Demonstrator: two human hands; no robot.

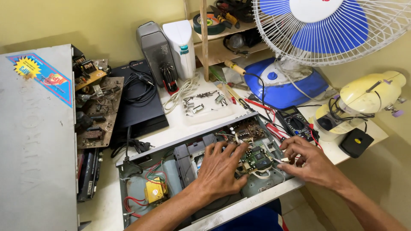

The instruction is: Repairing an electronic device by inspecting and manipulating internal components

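An opened electronic player chassis lies on the white table, its lid off. Inside are a yellow transformer with red and green wires at the left, a black drive block, and a green circuit board at the right. My left hand lies flat over the middle of the chassis, fingertips touching the green board's left edge. My right hand is at the chassis's right end, fingers curled and pinching a small white connector beside the board.
A multimeter with red leads and screwdrivers lie just behind the chassis. Loose screws, a black flat device, bare circuit boards, a grey metal cover, a blue and white fan and a small cream sewing machine crowd the table.
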